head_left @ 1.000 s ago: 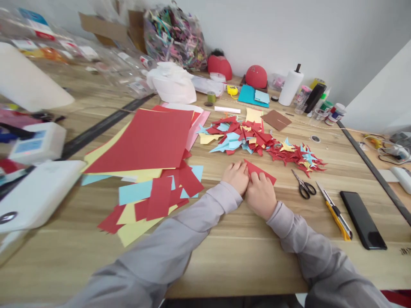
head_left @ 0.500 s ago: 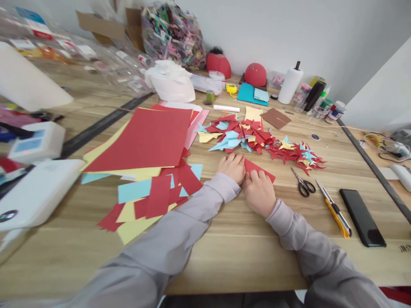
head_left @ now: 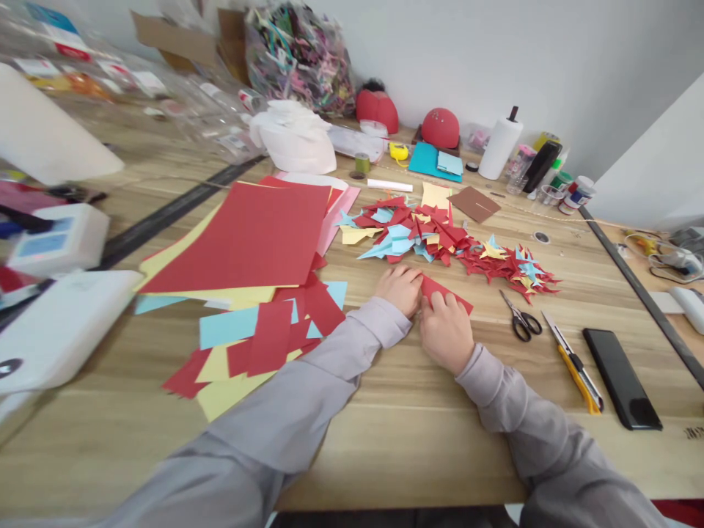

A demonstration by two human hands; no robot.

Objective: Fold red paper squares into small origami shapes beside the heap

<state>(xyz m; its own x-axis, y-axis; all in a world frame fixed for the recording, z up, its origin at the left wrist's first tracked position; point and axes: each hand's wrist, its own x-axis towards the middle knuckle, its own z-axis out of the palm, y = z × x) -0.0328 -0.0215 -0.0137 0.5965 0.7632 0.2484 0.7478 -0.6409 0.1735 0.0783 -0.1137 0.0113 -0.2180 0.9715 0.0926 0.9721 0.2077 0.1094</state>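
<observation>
A folded red paper piece (head_left: 448,290) lies on the wooden table between and beyond my hands. My left hand (head_left: 400,289) presses its left end with curled fingers. My right hand (head_left: 446,331) is closed, its fingertips on the paper's near edge. Both hands nearly touch, and they hide part of the paper. Just beyond them spreads a heap of folded red, blue and yellow paper shapes (head_left: 401,233). Cut paper strips (head_left: 270,337) lie left of my left forearm, below large red sheets (head_left: 247,238).
Black-handled scissors (head_left: 522,320), a yellow utility knife (head_left: 575,367) and a black phone (head_left: 621,378) lie to the right. White devices (head_left: 60,323) stand at the left. Bottles (head_left: 500,149), a yellow tape measure (head_left: 399,152) and a bag of scraps (head_left: 300,62) are at the back.
The view has shifted very slightly. Both hands stay at the red paper in nearly the same pose.
</observation>
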